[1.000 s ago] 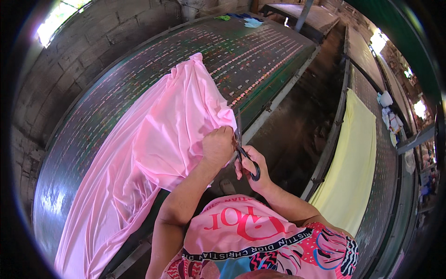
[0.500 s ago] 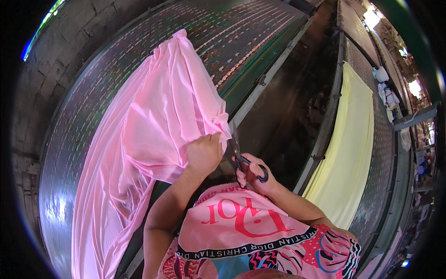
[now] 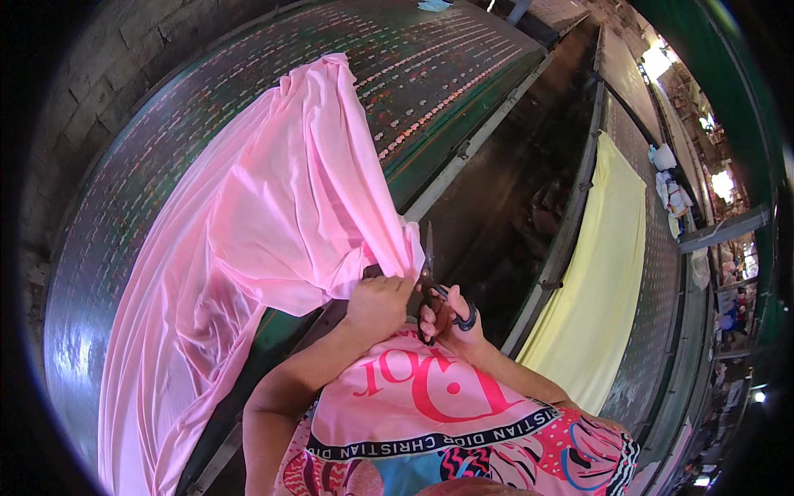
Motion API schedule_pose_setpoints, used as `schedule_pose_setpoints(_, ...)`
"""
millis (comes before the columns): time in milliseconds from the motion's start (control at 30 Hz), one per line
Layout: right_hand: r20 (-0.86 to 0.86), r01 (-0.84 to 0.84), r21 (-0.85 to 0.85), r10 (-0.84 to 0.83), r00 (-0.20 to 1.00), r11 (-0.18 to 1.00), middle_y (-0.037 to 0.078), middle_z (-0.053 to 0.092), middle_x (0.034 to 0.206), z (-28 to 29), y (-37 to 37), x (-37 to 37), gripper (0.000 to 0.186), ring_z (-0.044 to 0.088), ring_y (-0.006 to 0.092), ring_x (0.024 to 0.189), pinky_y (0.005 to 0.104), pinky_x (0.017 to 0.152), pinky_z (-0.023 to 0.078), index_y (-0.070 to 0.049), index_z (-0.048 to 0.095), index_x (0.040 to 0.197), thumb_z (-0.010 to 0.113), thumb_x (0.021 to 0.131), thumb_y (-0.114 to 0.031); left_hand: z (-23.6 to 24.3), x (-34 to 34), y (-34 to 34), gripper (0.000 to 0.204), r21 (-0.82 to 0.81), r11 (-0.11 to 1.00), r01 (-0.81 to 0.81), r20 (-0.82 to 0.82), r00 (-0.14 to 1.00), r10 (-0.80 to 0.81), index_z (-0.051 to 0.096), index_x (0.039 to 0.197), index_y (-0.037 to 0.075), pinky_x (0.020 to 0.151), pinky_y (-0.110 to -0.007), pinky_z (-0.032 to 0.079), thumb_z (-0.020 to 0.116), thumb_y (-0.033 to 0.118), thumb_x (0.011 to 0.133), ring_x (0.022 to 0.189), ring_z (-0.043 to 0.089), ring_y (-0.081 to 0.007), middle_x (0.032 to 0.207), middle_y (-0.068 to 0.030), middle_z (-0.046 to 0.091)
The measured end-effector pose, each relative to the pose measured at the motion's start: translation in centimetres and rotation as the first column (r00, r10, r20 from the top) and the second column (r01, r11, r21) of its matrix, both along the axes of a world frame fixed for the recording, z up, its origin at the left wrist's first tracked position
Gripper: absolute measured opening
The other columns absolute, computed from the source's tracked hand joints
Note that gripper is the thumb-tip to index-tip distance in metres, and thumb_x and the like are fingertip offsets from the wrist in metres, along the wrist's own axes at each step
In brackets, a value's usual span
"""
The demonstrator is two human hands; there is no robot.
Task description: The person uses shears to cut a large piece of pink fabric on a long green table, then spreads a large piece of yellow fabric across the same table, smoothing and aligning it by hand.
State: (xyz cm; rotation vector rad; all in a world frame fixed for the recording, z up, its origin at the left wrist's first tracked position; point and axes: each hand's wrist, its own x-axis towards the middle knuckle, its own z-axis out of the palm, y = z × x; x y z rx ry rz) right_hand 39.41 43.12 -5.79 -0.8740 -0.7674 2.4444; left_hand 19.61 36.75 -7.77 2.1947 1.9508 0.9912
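Observation:
A long pink cloth point(image 3: 273, 198) lies draped and bunched over the long dark table on the left, its near edge hanging past the table's side. My left hand point(image 3: 379, 307) is closed on that edge, gathering a fold in front of my body. Just right of it, my right hand point(image 3: 453, 318) grips a pair of scissors point(image 3: 428, 277) by the dark handles, one loop standing out at the thumb. The blades point away from me, beside the cloth's edge; whether they touch it I cannot tell.
Dotted rows cover the dark table point(image 3: 397, 74) under the cloth. Across a dark aisle point(image 3: 504, 182), a pale yellow cloth point(image 3: 591, 281) lies along a second long table. White bundled items point(image 3: 672, 190) sit at its far side. A block wall point(image 3: 107, 91) stands at far left.
My left hand has moved slightly right and nearer my body, drawing the pink cloth's edge along. The scissors are now close beside the left hand, blades pointing more straight ahead. The whole view has shifted slightly.

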Motion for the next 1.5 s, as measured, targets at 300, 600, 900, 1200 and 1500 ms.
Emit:
schedule_pose_setpoints(300,0.085,0.099,0.117,-0.109,0.990,0.988,0.005,0.059,0.085,0.6,-0.9,-0.6,0.060,0.057,0.0159,0.067,0.0318,0.059,0.049,-0.005,0.061,0.133,0.066,0.104,-0.057,-0.9,-0.7,-3.2,0.014,0.043,0.997,0.071,0.041,0.997,-0.072,0.069,0.095,0.007,0.061,-0.042,0.055,0.071,0.012,0.082,0.067,0.069,-0.0280,0.074,-0.0075,0.066)
schedule_pose_setpoints(600,0.105,0.238,0.411,-0.305,0.947,0.880,0.003,0.059,0.083,0.1,1.8,-1.1,0.048,0.057,0.0149,0.064,0.0301,0.057,0.048,-0.005,0.062,0.130,0.069,0.106,-0.045,-2.2,-3.2,-5.2,0.022,0.056,0.998,0.042,0.148,0.988,-0.050,0.073,0.101,0.005,0.067,-0.042,0.058,0.071,0.015,0.081,0.072,0.072,-0.0300,0.079,-0.0099,0.070)
schedule_pose_setpoints(900,0.295,-0.002,0.626,-0.234,0.926,0.780,0.008,0.069,0.086,-1.7,12.2,-1.7,0.067,0.066,0.0147,0.066,0.0291,0.057,0.052,0.004,0.050,0.143,0.087,0.088,-0.005,4.5,-12.7,-2.4,0.018,-0.131,0.921,-0.367,0.919,0.304,0.251,0.064,0.103,0.001,0.068,-0.029,0.058,0.055,0.014,0.113,0.072,0.071,-0.0147,0.086,-0.0064,0.070)
schedule_pose_setpoints(1200,0.503,-0.315,0.543,-0.002,0.864,0.778,0.006,0.068,0.074,-3.7,27.9,1.8,0.076,0.065,0.0141,0.061,0.0317,0.053,0.050,0.005,0.047,0.143,0.093,0.084,-0.010,17.3,-18.4,16.2,0.029,0.316,0.716,-0.622,0.690,0.669,0.277,0.064,0.099,0.001,0.077,-0.028,0.055,0.053,0.022,0.115,0.083,0.067,-0.0119,0.088,-0.0055,0.066)
schedule_pose_setpoints(1500,0.502,-0.127,0.570,-0.222,0.836,0.811,0.005,0.066,0.070,-5.2,42.6,8.1,0.069,0.065,0.0125,0.060,0.0308,0.054,0.051,0.006,0.052,0.144,0.090,0.090,-0.018,13.0,-15.1,44.0,0.023,0.414,0.778,-0.473,0.223,0.881,0.417,0.066,0.113,-0.002,0.092,-0.043,0.050,0.056,0.018,0.110,0.096,0.064,-0.0353,0.101,-0.0186,0.068)
